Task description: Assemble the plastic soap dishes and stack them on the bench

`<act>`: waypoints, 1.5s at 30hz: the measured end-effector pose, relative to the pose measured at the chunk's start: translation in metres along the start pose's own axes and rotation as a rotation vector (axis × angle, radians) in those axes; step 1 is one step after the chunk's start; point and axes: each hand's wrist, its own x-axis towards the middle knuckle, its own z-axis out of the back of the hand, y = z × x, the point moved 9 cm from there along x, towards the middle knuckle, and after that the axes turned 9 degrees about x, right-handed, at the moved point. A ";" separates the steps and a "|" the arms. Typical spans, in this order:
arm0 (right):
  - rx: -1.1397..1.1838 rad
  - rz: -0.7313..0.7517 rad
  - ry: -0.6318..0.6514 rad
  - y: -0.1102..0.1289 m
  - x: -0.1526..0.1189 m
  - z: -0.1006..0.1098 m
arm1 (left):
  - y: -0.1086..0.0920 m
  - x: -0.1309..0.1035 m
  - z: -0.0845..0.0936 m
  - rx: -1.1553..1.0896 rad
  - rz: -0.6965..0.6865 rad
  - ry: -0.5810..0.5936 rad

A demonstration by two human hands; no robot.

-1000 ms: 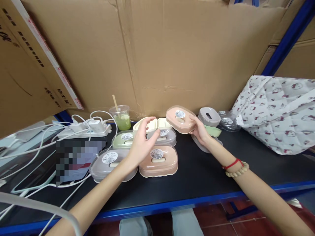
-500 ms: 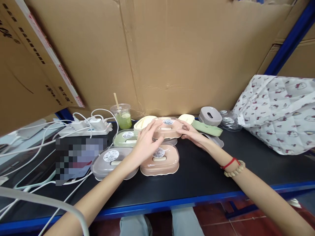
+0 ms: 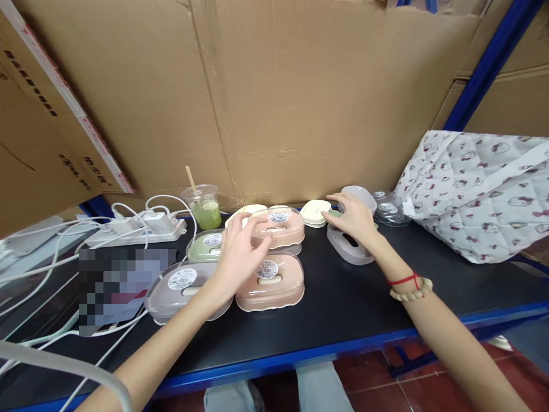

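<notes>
My left hand [image 3: 238,249] lies at the left end of a pink lidded box [image 3: 287,232], its fingers spread and seeming to touch the clear lid. This box rests on a greyish one, mostly hidden. In front stands another pink box [image 3: 285,280], a grey box [image 3: 171,294] to its left, with a green box [image 3: 195,246] behind. My right hand [image 3: 354,217] is over the grey parts at the right, thumb and fingers around a green tray [image 3: 337,213] that it mostly hides. Just below that hand is a grey slotted piece [image 3: 349,249].
Cream pieces [image 3: 315,212] lie behind the boxes. A cup of green drink [image 3: 208,213] stands near a power strip [image 3: 171,233] with trailing white cables. Clear lids [image 3: 390,209] and a patterned quilted bag [image 3: 476,189] are at the right. Cardboard [image 3: 300,114] closes off the back.
My right hand has left the upper pink box and moved right to the green tray, which has shifted off the grey piece. My left hand stays by the pink box. The view has shifted slightly.
</notes>
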 end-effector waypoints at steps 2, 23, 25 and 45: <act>-0.247 -0.081 0.103 -0.015 0.000 -0.002 | -0.004 0.000 0.004 -0.062 -0.022 -0.032; 0.837 0.079 -0.332 0.053 -0.037 0.034 | -0.026 -0.005 0.007 -0.472 -0.124 -0.008; 0.931 0.085 -0.113 0.070 -0.042 0.014 | -0.032 -0.007 0.000 -0.571 -0.141 0.089; -0.383 0.144 0.278 -0.004 -0.010 -0.038 | 0.004 -0.003 -0.008 -1.178 0.392 0.025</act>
